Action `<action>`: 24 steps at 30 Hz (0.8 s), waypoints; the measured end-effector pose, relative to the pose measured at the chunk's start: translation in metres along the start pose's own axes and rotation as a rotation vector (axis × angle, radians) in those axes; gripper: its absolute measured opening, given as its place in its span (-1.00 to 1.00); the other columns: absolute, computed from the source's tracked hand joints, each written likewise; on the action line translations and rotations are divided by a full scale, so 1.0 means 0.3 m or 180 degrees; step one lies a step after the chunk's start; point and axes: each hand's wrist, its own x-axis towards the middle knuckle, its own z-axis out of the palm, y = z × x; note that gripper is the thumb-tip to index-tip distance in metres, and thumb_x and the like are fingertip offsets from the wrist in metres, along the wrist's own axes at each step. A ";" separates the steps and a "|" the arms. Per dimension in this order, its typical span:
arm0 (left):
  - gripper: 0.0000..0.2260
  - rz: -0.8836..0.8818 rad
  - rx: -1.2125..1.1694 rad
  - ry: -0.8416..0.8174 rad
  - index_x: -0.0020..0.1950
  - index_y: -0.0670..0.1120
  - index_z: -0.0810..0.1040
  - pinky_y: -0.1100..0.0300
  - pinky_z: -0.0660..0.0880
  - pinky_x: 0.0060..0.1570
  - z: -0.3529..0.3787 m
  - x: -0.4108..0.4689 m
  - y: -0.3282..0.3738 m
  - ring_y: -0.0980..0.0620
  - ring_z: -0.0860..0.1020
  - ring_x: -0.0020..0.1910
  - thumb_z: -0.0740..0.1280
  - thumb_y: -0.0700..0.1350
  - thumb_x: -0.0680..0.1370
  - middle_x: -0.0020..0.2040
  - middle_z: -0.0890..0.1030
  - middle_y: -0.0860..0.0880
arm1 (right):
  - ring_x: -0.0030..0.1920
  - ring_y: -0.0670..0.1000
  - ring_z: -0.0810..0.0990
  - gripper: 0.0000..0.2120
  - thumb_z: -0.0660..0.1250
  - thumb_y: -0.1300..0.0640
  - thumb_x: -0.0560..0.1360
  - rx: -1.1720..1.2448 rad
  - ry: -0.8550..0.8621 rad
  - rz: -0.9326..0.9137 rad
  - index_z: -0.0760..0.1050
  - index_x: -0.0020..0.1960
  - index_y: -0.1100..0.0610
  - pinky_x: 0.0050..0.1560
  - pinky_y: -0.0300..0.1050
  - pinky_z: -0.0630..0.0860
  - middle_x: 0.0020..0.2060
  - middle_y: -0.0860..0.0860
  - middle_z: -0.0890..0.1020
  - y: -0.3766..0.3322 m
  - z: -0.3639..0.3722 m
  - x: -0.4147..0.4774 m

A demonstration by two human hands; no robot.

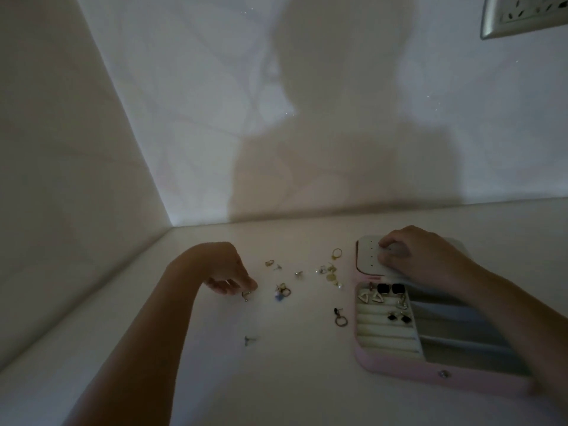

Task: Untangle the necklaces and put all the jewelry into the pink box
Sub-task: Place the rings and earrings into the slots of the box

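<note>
Dim white worktop: pink box [384, 364] lies open at 4 o'clock, right hand [421, 256] curled on its white panel [367, 256]. Left hand [230, 269] touches a small ring [246, 294] at 7 o'clock; I cannot tell whether either hand grips anything. Loose jewelry [330, 272] lies between.

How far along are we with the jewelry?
Partly done: triangle earrings and black earrings already sit in the pink box. In hand: the left hand reaches a small piece; the right hand rests on the box's white panel. Remaining: a gold ring, a hoop earring, a stud and other loose pieces on the table. No necklace discernible.
</note>
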 end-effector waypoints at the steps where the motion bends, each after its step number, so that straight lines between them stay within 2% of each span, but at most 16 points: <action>1: -0.72 -0.0045 0.0039 -0.0054 0.04 -0.20 0.65 0.34 0.56 -0.31 0.007 0.003 0.001 0.09 0.63 -0.21 0.51 -0.09 0.41 -0.09 0.69 -0.09 | 0.18 0.01 0.47 -0.66 0.27 -0.07 0.56 -0.0003 -0.0004 0.0002 0.47 0.28 0.04 0.07 -0.15 0.35 0.26 0.02 0.47 0.001 0.000 0.000; 5: -0.76 -0.0112 0.0058 -0.0078 0.05 -0.28 0.64 0.37 0.54 -0.39 0.027 0.005 0.019 0.14 0.59 -0.37 0.49 -0.24 0.42 -0.26 0.66 -0.05 | 0.19 0.02 0.46 -0.65 0.27 -0.07 0.56 0.0009 -0.0018 -0.0023 0.47 0.28 0.04 0.04 -0.18 0.30 0.26 0.03 0.47 0.002 -0.001 -0.001; 12: -0.78 0.0048 0.0345 0.0003 0.07 -0.32 0.62 0.32 0.57 -0.29 0.053 -0.008 0.069 0.09 0.57 -0.36 0.43 -0.33 0.44 -0.35 0.58 0.02 | 0.20 0.03 0.46 -0.65 0.27 -0.06 0.56 -0.0010 -0.0001 -0.0048 0.47 0.29 0.05 0.06 -0.17 0.32 0.26 0.04 0.47 -0.004 -0.005 -0.006; 17: -0.69 0.0012 0.0527 0.0002 0.14 -0.31 0.58 0.32 0.57 -0.24 0.053 -0.046 0.105 0.15 0.55 -0.51 0.46 -0.33 0.41 -0.39 0.56 0.03 | 0.20 0.02 0.45 -0.64 0.26 -0.06 0.56 0.0008 0.0021 -0.0046 0.45 0.30 0.05 0.07 -0.17 0.31 0.26 0.03 0.45 -0.004 -0.002 -0.005; 19: -0.73 0.0111 0.0573 0.0168 0.08 -0.30 0.60 0.34 0.56 -0.18 0.031 -0.075 0.115 0.09 0.59 -0.42 0.48 -0.28 0.41 -0.48 0.55 0.09 | 0.20 0.02 0.45 -0.64 0.26 -0.06 0.56 -0.0007 0.0014 -0.0053 0.45 0.31 0.04 0.07 -0.17 0.31 0.26 0.03 0.45 -0.006 -0.001 -0.006; 21: -0.84 0.0375 0.0632 0.0460 -0.05 -0.18 0.59 0.47 0.47 -0.29 0.009 -0.117 0.136 0.07 0.58 -0.32 0.49 -0.21 0.42 -0.42 0.57 0.07 | 0.22 0.00 0.44 -0.68 0.27 -0.03 0.57 0.0055 0.0100 -0.0076 0.46 0.29 0.03 0.10 -0.16 0.31 0.26 0.01 0.46 -0.012 -0.003 -0.006; 22: -0.84 0.0534 0.0491 0.0627 -0.04 -0.15 0.62 0.48 0.45 -0.35 0.005 -0.132 0.149 0.10 0.58 -0.32 0.50 -0.21 0.41 -0.33 0.61 0.03 | 0.23 -0.01 0.44 -0.71 0.27 -0.01 0.56 0.0131 0.0217 -0.0102 0.48 0.26 0.02 0.12 -0.17 0.30 0.25 -0.01 0.48 -0.015 -0.006 -0.007; 24: -0.84 0.0941 -0.0007 0.0902 -0.09 -0.11 0.63 0.41 0.47 -0.34 0.016 -0.150 0.182 0.17 0.58 -0.35 0.53 -0.22 0.37 -0.26 0.65 0.00 | 0.21 -0.06 0.46 -0.79 0.31 0.04 0.55 0.0423 0.0519 -0.0203 0.53 0.17 -0.01 0.11 -0.20 0.30 0.20 -0.07 0.52 -0.026 -0.019 -0.012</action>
